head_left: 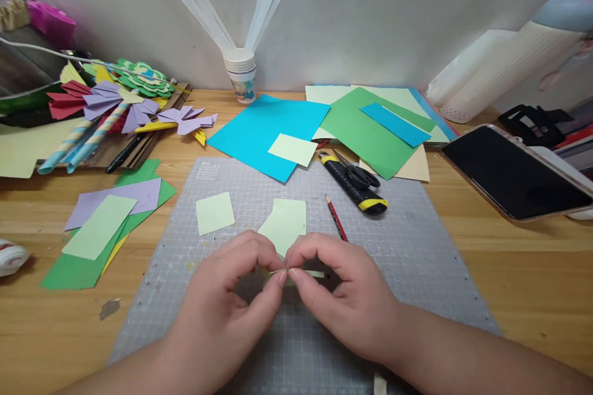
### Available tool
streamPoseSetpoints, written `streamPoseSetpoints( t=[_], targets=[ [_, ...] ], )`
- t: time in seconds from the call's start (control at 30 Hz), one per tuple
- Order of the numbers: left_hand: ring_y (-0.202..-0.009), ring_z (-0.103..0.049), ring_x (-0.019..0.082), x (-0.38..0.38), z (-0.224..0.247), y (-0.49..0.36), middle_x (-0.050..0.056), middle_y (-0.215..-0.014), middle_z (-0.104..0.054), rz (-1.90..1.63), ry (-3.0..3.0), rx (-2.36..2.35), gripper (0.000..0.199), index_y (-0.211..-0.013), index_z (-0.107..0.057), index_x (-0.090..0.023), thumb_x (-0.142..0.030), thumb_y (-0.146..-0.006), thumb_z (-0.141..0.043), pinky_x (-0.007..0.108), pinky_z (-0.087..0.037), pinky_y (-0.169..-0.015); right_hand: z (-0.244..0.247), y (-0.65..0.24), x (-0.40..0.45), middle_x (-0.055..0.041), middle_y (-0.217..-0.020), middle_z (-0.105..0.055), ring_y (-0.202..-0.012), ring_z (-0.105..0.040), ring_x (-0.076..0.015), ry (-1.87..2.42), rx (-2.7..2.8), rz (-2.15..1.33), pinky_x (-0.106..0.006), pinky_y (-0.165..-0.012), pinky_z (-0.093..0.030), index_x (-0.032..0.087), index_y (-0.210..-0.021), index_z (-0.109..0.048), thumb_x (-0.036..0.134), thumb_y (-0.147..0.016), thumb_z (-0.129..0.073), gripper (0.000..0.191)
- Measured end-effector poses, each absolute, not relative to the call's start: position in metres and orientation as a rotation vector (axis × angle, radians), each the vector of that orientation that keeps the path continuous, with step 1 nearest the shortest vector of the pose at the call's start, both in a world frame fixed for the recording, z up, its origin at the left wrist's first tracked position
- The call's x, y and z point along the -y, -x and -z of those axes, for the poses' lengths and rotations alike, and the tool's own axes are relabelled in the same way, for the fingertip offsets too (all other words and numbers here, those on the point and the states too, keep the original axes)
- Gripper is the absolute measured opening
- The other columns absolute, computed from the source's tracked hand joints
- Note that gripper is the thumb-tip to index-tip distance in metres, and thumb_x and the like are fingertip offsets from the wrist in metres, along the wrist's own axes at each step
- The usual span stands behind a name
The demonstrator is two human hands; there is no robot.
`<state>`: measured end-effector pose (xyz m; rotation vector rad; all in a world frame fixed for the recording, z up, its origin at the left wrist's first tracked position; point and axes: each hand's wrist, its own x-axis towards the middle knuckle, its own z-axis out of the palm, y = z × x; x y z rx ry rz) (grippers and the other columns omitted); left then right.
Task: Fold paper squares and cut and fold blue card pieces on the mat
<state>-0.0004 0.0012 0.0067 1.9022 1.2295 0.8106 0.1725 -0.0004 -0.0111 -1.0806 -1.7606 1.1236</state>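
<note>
Above the grey cutting mat [185, 333], my left hand [231, 296] and my right hand [343, 296] meet with thumbs and forefingers pinched together. Between them is a small pale green piece of paper [315, 273], seen nearly edge-on; the fingertips cover much of it. Just beyond the fingers lies a pale green paper sheet [285, 225] with a slanted edge. A squarish pale green piece [215, 213] rests to its left. Past my right hand, a red and black pencil [336, 219] lies on the mat.
A yellow and black utility knife [352, 184] and black scissors [360, 176] lie at the mat's far side. Blue paper [250, 129] and green paper [370, 142] are behind. A phone [519, 170] is at right; paper flowers [115, 102] and a cup of white sticks [241, 83] stand farther back.
</note>
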Motion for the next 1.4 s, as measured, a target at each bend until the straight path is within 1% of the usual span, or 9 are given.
streamPoseSetpoints(
  t=[0.27, 0.57, 0.7, 0.77, 0.83, 0.93, 1.0, 1.13, 1.4],
  targets=[
    [-0.073, -0.054, 0.011, 0.001, -0.007, 0.006, -0.003, -0.074, -0.055, -0.861, -1.797, -1.222, 0.014, -0.073, -0.052, -0.022, -0.015, -0.085, -0.053, 0.024, -0.042, -0.066, 0.011, -0.174, 0.0, 0.0039, -0.07, -0.059, -0.066, -0.054, -0.0111, 1.167, 1.736, -1.077, -0.025, -0.064, -0.041, 0.02, -0.074, -0.055, 0.014, -0.079, -0.056, 0.008],
    [-0.071, -0.049, 0.01, -0.004, -0.004, 0.012, -0.004, -0.076, -0.052, -1.002, -1.386, -1.287, 0.015, -0.072, -0.056, -0.024, -0.023, -0.087, -0.056, 0.02, -0.038, -0.06, 0.013, -0.178, -0.01, 0.0012, -0.073, -0.061, -0.069, -0.053, -0.0125, 1.24, 1.319, -1.284, -0.024, -0.063, -0.041, 0.02, -0.073, -0.054, 0.018, -0.083, -0.053, 0.01],
    [-0.071, -0.049, 0.01, -0.006, -0.002, 0.011, -0.004, -0.077, -0.054, -0.962, -1.258, -1.267, 0.014, -0.07, -0.059, -0.024, -0.027, -0.084, -0.062, 0.019, -0.039, -0.061, 0.014, -0.176, -0.008, 0.0016, -0.078, -0.056, -0.072, -0.05, -0.012, 1.075, 1.206, -1.512, -0.024, -0.065, -0.041, 0.021, -0.083, -0.053, 0.027, -0.089, -0.052, 0.008],
    [-0.07, -0.049, 0.01, -0.006, -0.003, 0.009, -0.004, -0.074, -0.053, -0.926, -1.261, -1.245, 0.017, -0.068, -0.059, -0.022, -0.028, -0.083, -0.063, 0.02, -0.039, -0.061, 0.014, -0.175, -0.006, 0.0025, -0.076, -0.053, -0.069, -0.047, -0.0114, 1.028, 1.199, -1.631, -0.024, -0.063, -0.038, 0.021, -0.085, -0.053, 0.03, -0.088, -0.055, 0.01],
    [-0.069, -0.05, 0.011, -0.006, -0.004, 0.007, -0.003, -0.073, -0.054, -0.89, -1.273, -1.245, 0.018, -0.067, -0.058, -0.022, -0.029, -0.082, -0.063, 0.021, -0.04, -0.061, 0.014, -0.173, -0.005, 0.0031, -0.071, -0.049, -0.065, -0.043, -0.0107, 1.022, 1.217, -1.696, -0.023, -0.059, -0.036, 0.019, -0.08, -0.052, 0.029, -0.088, -0.055, 0.013],
    [-0.073, -0.053, 0.012, -0.005, -0.004, 0.004, -0.003, -0.079, -0.058, -0.852, -1.32, -1.322, 0.005, -0.081, -0.061, -0.025, -0.03, -0.082, -0.062, 0.023, -0.043, -0.064, 0.012, -0.172, -0.005, 0.004, -0.066, -0.046, -0.06, -0.039, -0.0097, 1.037, 1.201, -1.758, -0.023, -0.055, -0.032, 0.019, -0.073, -0.049, 0.025, -0.087, -0.052, 0.015],
    [-0.074, -0.054, 0.013, -0.004, -0.003, 0.003, -0.003, -0.082, -0.06, -0.832, -1.459, -1.351, 0.01, -0.091, -0.061, -0.027, -0.028, -0.081, -0.062, 0.025, -0.044, -0.066, 0.011, -0.172, -0.006, 0.0048, -0.064, -0.044, -0.058, -0.038, -0.0092, 1.056, 1.192, -1.812, -0.022, -0.053, -0.031, 0.019, -0.072, -0.048, 0.023, -0.084, -0.052, 0.014],
    [-0.075, -0.055, 0.012, -0.003, -0.003, 0.003, -0.003, -0.079, -0.061, -0.77, -1.784, -1.295, 0.005, -0.083, -0.063, -0.025, -0.023, -0.083, -0.059, 0.025, -0.043, -0.068, 0.009, -0.171, -0.006, 0.0055, -0.061, -0.042, -0.056, -0.036, -0.0088, 1.038, 1.219, -1.916, -0.022, -0.051, -0.029, 0.019, -0.07, -0.046, 0.021, -0.082, -0.051, 0.014],
    [-0.064, -0.05, 0.012, -0.007, -0.007, 0.0, -0.003, -0.067, -0.056, -0.646, -1.385, -1.304, 0.015, -0.072, -0.06, -0.02, -0.032, -0.082, -0.058, 0.024, -0.04, -0.059, 0.01, -0.173, -0.008, 0.0041, -0.067, -0.047, -0.062, -0.041, -0.0096, 1.12, 1.347, -1.686, -0.022, -0.055, -0.033, 0.018, -0.074, -0.053, 0.025, -0.086, -0.052, 0.014]
  ],
)
